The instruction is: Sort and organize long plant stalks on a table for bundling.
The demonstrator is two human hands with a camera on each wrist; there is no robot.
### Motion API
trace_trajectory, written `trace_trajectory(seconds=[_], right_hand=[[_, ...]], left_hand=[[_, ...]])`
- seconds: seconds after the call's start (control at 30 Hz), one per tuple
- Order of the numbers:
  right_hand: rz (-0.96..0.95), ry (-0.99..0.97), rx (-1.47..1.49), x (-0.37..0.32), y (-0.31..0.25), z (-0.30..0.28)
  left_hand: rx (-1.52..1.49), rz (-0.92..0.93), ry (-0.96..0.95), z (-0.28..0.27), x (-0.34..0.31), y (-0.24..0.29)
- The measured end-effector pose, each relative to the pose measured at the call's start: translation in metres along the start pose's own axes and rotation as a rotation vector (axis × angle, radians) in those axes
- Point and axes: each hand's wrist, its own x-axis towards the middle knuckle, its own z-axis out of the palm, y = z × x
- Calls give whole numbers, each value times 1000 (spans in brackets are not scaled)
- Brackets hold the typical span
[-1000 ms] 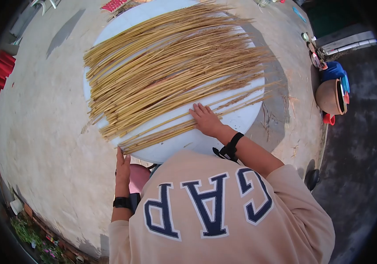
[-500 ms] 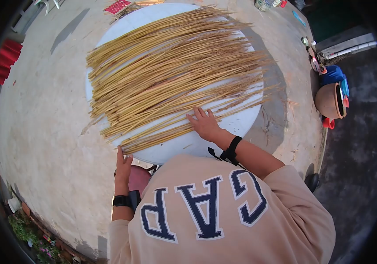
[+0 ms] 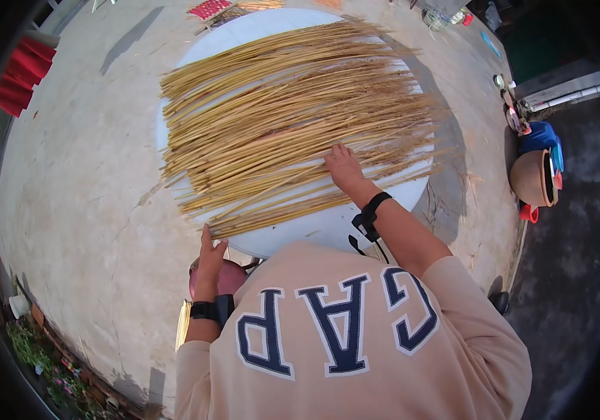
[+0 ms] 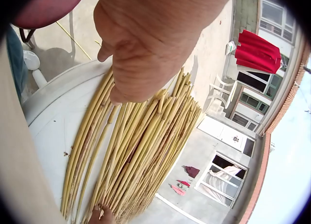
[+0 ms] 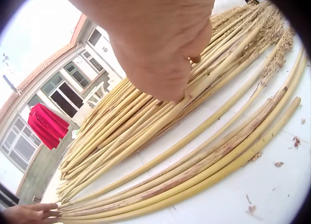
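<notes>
Long dry yellow stalks [image 3: 265,140] with brushy seed heads lie side by side across a round white table [image 3: 314,227]. A few separate stalks [image 3: 279,213] lie along its near edge. My right hand [image 3: 345,170] is at the near side of the main pile, fingers bent, pinching a stalk; the right wrist view shows the thumb tip against that stalk [image 5: 214,73]. At the table's left rim, my left hand [image 3: 210,253] touches the cut ends of the near stalks with fairly straight fingers. In the left wrist view its palm hides part of the ends.
A maroon stool seat [image 3: 226,278] stands below the table by my left arm. On the right, a clay pot [image 3: 529,178] and a red container [image 3: 529,213] sit by the pavement edge. A red cloth [image 3: 25,73] hangs at far left.
My right hand has moved away from the near stalks, up to the main pile, and now pinches a stalk there. My left hand stays at the stalk ends. The head view has shifted slightly.
</notes>
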Motion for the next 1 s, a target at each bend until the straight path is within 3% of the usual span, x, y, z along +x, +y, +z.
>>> trace_trajectory(seconds=[0.13,0.2,0.27,0.33,0.4,0.47,0.5,0.53,0.6,0.73,0.83,0.9,0.97,1.0], right_hand=[[-56,86,78,-5,7,1],[-184,399,88,-7,12,2],[-202,350,77,-12,10,-11],[-217,302,55,-14,4,-15],[-204,242,50,-16,-2,-16],[-209,221,34,-17,-4,-15],[-202,207,24,-19,-5,-14],[-191,210,14,-23,-7,-17],[-209,227,-1,-33,-8,-28],[-225,256,77,-52,-4,-22],[-221,297,154,-56,7,-5],[-228,305,209,-56,14,3],[-184,181,353,-53,17,-2],[-186,179,364,-50,19,-1]], left_hand=[[-32,9,-17,-12,7,-14],[-292,-77,171,-12,4,-4],[-261,-49,220,-21,9,-9],[-342,-22,499,-24,18,-8],[-328,20,569,-36,37,-27],[-604,-21,717,-38,39,-10],[-539,-37,740,-34,35,4],[-545,-33,726,-34,36,2],[-438,67,485,-46,41,-14],[-427,52,461,-48,47,-16],[-318,-89,399,-42,44,-6],[-191,-117,471,-29,43,1],[-56,-147,550,-22,41,5],[210,64,577,-18,43,-7]])
